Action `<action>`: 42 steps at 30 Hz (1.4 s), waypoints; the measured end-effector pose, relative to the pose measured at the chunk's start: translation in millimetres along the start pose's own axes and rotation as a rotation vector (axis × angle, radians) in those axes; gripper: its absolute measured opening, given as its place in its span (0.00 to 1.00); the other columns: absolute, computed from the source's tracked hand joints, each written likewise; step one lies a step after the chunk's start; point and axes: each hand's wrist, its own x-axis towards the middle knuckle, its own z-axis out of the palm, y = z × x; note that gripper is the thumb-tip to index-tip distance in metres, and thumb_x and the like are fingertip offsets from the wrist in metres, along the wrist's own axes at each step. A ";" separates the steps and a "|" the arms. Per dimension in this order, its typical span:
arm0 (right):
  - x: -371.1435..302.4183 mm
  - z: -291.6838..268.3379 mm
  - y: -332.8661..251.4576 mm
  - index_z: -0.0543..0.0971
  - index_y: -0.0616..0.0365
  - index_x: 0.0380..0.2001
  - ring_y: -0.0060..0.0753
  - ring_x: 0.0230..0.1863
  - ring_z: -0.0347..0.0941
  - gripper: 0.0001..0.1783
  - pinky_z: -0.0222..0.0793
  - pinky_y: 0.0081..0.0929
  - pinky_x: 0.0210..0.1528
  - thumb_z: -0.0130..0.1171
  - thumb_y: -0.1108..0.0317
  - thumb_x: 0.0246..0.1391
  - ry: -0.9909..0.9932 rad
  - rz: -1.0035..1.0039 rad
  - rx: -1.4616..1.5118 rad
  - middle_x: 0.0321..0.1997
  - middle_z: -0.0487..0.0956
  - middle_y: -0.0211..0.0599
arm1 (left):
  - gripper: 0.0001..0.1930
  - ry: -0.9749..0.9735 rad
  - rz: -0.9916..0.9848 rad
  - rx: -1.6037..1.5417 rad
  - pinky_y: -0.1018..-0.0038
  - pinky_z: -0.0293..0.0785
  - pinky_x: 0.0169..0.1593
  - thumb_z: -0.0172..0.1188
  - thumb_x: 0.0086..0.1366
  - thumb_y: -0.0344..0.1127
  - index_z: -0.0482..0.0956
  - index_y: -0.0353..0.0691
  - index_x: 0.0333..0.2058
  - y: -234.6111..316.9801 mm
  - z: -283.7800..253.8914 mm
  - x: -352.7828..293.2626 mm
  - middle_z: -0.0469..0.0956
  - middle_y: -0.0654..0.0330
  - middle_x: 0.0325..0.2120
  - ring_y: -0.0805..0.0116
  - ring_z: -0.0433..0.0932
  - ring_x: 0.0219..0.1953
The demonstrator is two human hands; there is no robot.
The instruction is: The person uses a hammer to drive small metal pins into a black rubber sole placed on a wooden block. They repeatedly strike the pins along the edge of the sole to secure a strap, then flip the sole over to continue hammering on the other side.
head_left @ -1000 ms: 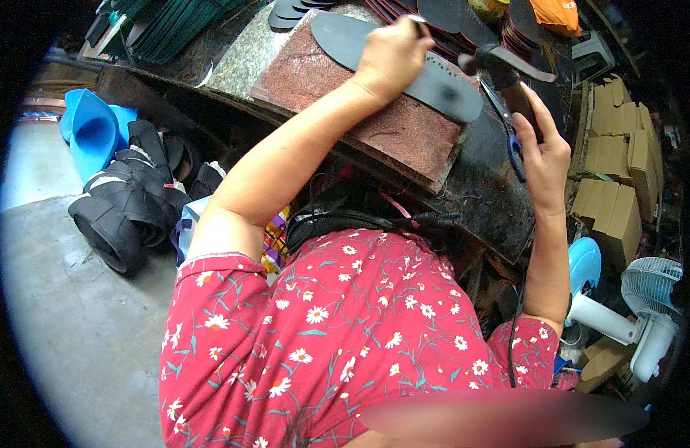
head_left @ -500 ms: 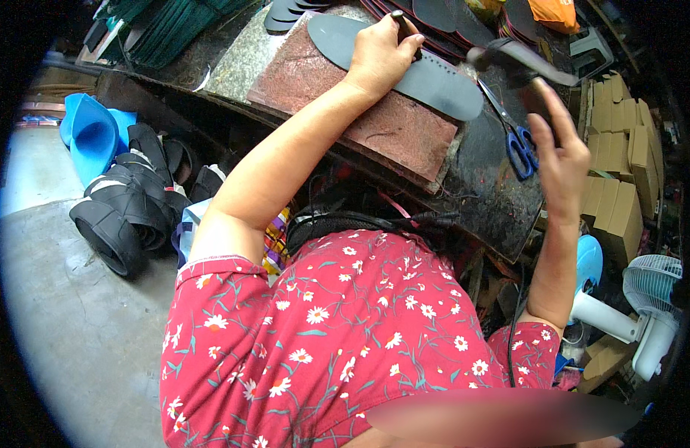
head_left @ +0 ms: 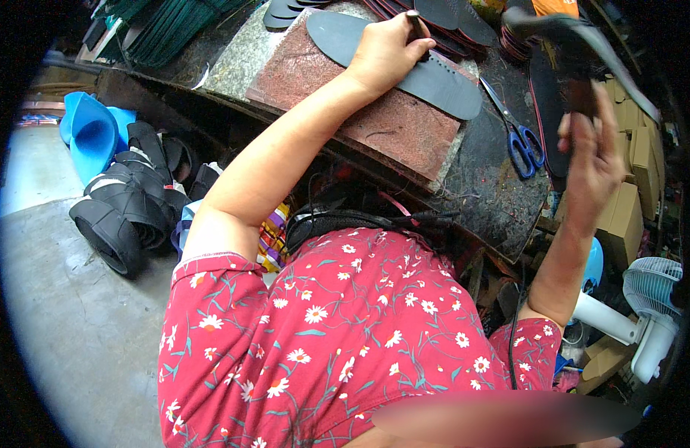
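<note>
Hammer [head_left: 565, 33] swung farther right, your right fingers [head_left: 605, 116] clamped on it | your left fingers [head_left: 393, 33] clamp punch [head_left: 414, 27] over grey sole [head_left: 442, 84] on reddish board [head_left: 404, 142] | scissors [head_left: 523, 149] near board, stacked soles [head_left: 453, 21] beyond

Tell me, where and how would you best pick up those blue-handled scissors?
Probably by the blue handle loops, coming from the person's near right side, close to the right hand. The scissors lie on the dark work surface with their blades pointing away, forward and left, so the wide loops face the person and fingers should stay clear of the edges.
</note>
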 end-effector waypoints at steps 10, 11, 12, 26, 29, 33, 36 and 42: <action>-26.7 20.0 79.3 0.77 0.44 0.59 0.36 0.48 0.82 0.22 0.74 0.29 0.47 0.61 0.58 0.62 -0.186 0.076 -0.384 0.50 0.82 0.46 | 0.09 0.075 -0.409 -0.525 0.71 0.81 0.33 0.65 0.63 0.35 0.81 0.33 0.32 -4.2 10.9 1.8 0.84 0.55 0.25 0.72 0.84 0.27; -26.4 17.9 81.8 0.77 0.44 0.59 0.34 0.48 0.82 0.22 0.74 0.29 0.46 0.61 0.59 0.62 -0.189 0.129 -0.383 0.50 0.83 0.45 | 0.06 0.053 -0.497 -0.726 0.78 0.79 0.30 0.58 0.68 0.30 0.75 0.34 0.33 -6.6 9.7 2.3 0.80 0.57 0.26 0.72 0.81 0.28; -26.7 14.9 79.3 0.77 0.45 0.59 0.33 0.48 0.82 0.22 0.74 0.28 0.46 0.61 0.59 0.62 -0.194 0.185 -0.382 0.50 0.83 0.44 | 0.06 0.018 -0.492 -0.759 0.78 0.80 0.31 0.58 0.69 0.30 0.75 0.34 0.33 -7.3 10.6 1.7 0.80 0.57 0.26 0.72 0.81 0.28; -21.7 18.6 47.6 0.76 0.48 0.61 0.14 0.28 0.68 0.23 0.68 0.18 0.33 0.60 0.64 0.64 -0.135 0.155 -0.103 0.37 0.82 0.26 | 0.10 -0.037 0.299 0.244 0.58 0.77 0.32 0.62 0.62 0.35 0.71 0.38 0.35 16.3 16.8 -5.0 0.79 0.47 0.22 0.46 0.81 0.27; -28.6 10.6 76.5 0.76 0.47 0.61 0.11 0.27 0.66 0.23 0.65 0.15 0.31 0.61 0.63 0.63 -0.128 0.239 -0.146 0.32 0.80 0.23 | 0.07 0.013 -0.360 -0.479 0.70 0.82 0.31 0.61 0.66 0.31 0.76 0.32 0.36 5.5 14.2 0.8 0.83 0.53 0.26 0.66 0.85 0.27; -17.0 0.4 52.1 0.76 0.45 0.61 0.09 0.25 0.62 0.23 0.60 0.11 0.28 0.61 0.63 0.63 -0.119 0.198 -0.051 0.28 0.75 0.19 | 0.07 -0.057 -0.275 -0.419 0.75 0.82 0.32 0.62 0.65 0.32 0.79 0.32 0.33 -0.8 16.3 1.5 0.83 0.57 0.25 0.72 0.84 0.29; -4.4 -5.2 3.4 0.73 0.51 0.63 0.11 0.25 0.64 0.23 0.61 0.12 0.27 0.58 0.67 0.65 0.001 0.042 -0.009 0.28 0.75 0.24 | 0.10 -0.078 -0.122 -0.163 0.71 0.81 0.34 0.66 0.62 0.37 0.80 0.35 0.32 3.1 15.7 0.0 0.83 0.55 0.24 0.66 0.85 0.28; -1.0 10.3 5.7 0.72 0.55 0.63 0.13 0.25 0.68 0.23 0.67 0.15 0.27 0.56 0.64 0.67 -0.005 -0.230 -0.083 0.30 0.79 0.32 | 0.11 -0.129 0.292 0.195 0.60 0.77 0.33 0.64 0.64 0.39 0.73 0.40 0.37 19.2 15.6 -1.5 0.79 0.49 0.23 0.48 0.81 0.30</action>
